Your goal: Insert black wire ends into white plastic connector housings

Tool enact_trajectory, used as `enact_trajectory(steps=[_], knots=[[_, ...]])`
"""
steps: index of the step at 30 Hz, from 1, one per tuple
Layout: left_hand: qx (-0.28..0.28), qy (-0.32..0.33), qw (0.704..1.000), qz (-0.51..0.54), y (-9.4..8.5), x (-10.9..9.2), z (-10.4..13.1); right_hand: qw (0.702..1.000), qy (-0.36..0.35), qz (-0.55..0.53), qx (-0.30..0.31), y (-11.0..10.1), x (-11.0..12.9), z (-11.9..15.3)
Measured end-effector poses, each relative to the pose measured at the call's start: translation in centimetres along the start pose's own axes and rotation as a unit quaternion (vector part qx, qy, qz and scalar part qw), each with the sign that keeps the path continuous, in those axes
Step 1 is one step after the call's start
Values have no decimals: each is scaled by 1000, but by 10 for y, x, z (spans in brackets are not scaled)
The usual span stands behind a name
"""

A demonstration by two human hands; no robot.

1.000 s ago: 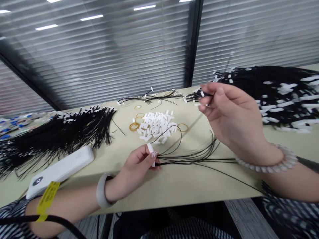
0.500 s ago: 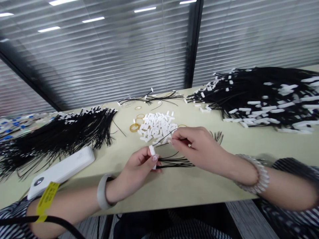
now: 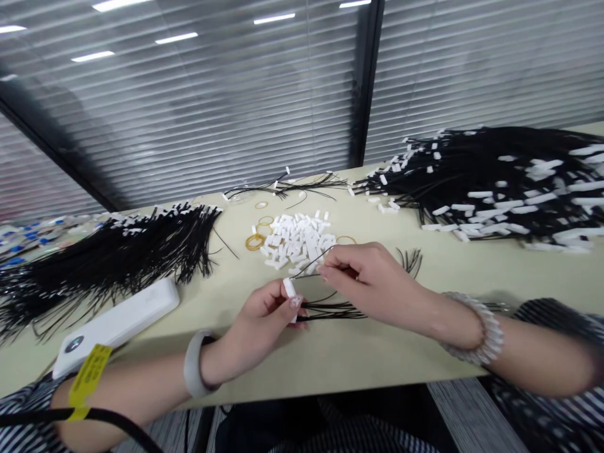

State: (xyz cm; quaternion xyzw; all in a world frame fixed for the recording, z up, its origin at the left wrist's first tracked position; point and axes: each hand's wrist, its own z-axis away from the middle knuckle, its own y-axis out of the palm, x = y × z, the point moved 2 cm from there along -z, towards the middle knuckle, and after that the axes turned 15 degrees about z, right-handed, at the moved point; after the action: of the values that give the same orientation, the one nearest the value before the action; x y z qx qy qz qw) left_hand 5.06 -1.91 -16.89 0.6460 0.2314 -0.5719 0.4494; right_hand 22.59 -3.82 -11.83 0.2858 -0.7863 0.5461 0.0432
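Note:
Between thumb and fingers, my left hand (image 3: 267,321) pinches a long white connector (image 3: 289,288). Several black wires (image 3: 337,309) run from the connector to the right, passing beneath my right hand (image 3: 370,274). That hand is closed in a pinch on a single thin black wire (image 3: 309,263), whose other end meets the upper end of the connector. Whether the wire end sits inside the connector is too small to tell. Just beyond both hands lies a heap of small white connectors (image 3: 302,238).
Yellow rubber bands (image 3: 255,242) lie left of the heap. A bundle of black wires (image 3: 108,258) and a white power bank (image 3: 117,326) are at the left. A large pile of wires with white connectors (image 3: 495,170) covers the right. Loose wires (image 3: 302,184) lie along the back edge, before window blinds.
My right hand has shifted very slightly left with the wire in its pinch. My left hand keeps its grip on the connector, almost unmoved.

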Motion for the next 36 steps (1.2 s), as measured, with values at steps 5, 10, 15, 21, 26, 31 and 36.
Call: enact_trajectory(steps=[5,10,15,21,26,31,36], knots=[[1,3,1000,-6,-1,0,1,1000,-3,-2,-1,1,-1,0],[17,2,999,-38,3,-4,3,999,12,-23,30,3,-1,-1],[45,23,993,-108,6,-8,4,995,9,-54,81,6,0,-2],[77,25,984,-159,5,-6,6,996,-70,-15,61,10,6,1],[67,23,982,-173,6,-7,7,996,-74,9,46,15,8,1],[16,10,997,-69,2,-5,3,987,-112,84,-79,3,-8,-7],[-48,27,998,33,-5,1,-1,949,-120,122,-265,-26,-18,-3]])
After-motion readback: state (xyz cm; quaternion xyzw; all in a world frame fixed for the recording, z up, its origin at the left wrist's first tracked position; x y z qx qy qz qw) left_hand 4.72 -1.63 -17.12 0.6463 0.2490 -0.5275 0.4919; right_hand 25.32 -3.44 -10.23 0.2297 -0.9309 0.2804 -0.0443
